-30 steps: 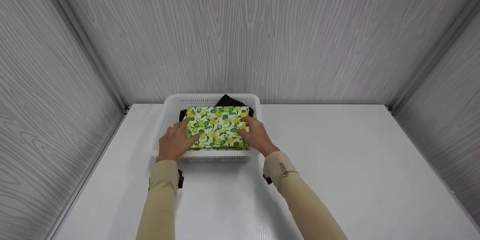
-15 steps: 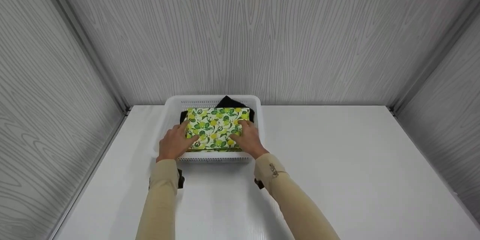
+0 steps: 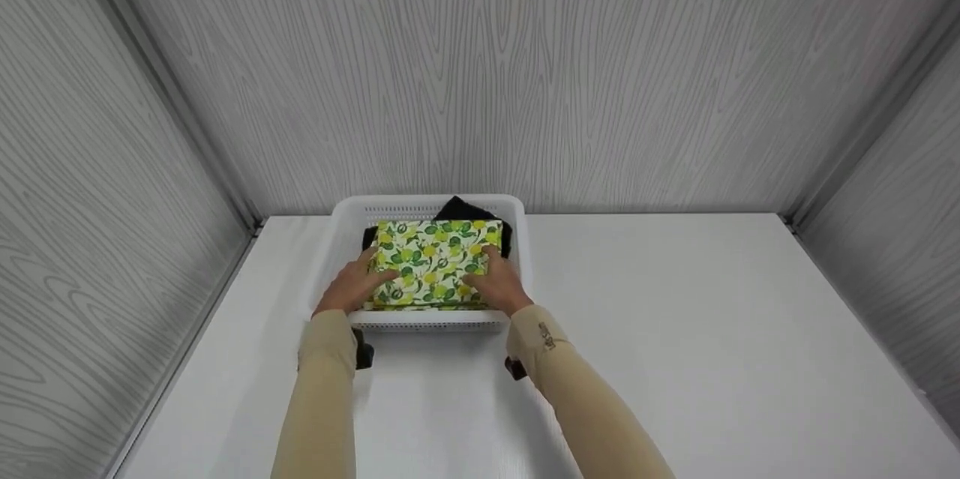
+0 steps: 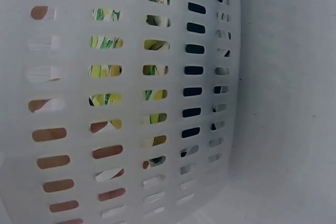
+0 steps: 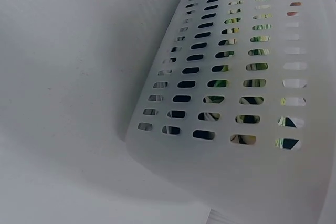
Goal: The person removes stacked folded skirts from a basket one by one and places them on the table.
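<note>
A folded cloth [image 3: 431, 261] with a lemon-and-leaf print lies in a white plastic basket [image 3: 431, 318]. My left hand [image 3: 349, 288] grips its left side, thumb on top and fingers at the edge. On the opposite side, my right hand [image 3: 501, 282] holds the cloth, its thumb also on the print. Black fabric [image 3: 463, 210] shows behind and under the cloth. The left wrist view looks through the slotted basket wall [image 4: 131, 56], with bits of hand and print behind it. The right wrist view shows the basket's slotted side [image 5: 199, 150]. The fingers' undersides are hidden.
The basket stands on a white table [image 3: 675, 329], near the back panel [image 3: 480, 74]. A grey wood-grain side panel [image 3: 97, 224] rises on the left, another [image 3: 900, 239] on the right.
My right hand has moved left over the cloth's right side since a second ago. My left hand stays at its side. The whole view has shifted slightly downward.
</note>
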Available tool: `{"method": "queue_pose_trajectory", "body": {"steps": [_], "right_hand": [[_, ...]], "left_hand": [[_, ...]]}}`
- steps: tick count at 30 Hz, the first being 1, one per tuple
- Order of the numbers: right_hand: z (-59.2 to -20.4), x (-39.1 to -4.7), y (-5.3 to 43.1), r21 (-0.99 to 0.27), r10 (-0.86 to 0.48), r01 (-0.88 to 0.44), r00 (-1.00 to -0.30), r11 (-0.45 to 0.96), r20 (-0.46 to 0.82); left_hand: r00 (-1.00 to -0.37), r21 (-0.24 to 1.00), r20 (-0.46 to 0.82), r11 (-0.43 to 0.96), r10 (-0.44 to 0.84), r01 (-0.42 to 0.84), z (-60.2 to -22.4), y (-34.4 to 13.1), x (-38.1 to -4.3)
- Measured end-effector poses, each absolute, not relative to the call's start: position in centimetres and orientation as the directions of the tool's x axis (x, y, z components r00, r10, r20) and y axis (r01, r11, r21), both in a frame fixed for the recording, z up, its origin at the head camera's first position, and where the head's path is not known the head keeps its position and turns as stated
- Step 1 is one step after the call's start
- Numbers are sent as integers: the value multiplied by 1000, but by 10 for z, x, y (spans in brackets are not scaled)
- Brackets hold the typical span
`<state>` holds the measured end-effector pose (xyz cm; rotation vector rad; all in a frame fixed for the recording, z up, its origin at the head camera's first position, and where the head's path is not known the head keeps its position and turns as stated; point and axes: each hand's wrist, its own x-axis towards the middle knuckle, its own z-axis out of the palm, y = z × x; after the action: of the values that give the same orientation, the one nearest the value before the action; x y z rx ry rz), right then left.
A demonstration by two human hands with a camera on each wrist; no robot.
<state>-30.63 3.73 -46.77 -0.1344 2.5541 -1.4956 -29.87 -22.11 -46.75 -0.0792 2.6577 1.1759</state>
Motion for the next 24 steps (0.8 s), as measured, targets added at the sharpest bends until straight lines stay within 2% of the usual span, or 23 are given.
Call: {"method": "queue_pose_trajectory", "body": {"steps": [6, 16, 24], "right_hand": [[-468, -310, 38, -906, -218, 85, -957, 416, -190], [-468, -315, 42, -966, -214, 122, -962, 230, -172], [-471, -317, 42, -966, -225, 102, -962, 236, -157]], "left_hand": [[-961, 760, -270, 625, 54, -179, -470, -224, -298], [-959, 780, -261, 609, 109, -143, -469, -225, -305], [-966, 800, -236, 587, 109, -129, -474, -228, -309]]}}
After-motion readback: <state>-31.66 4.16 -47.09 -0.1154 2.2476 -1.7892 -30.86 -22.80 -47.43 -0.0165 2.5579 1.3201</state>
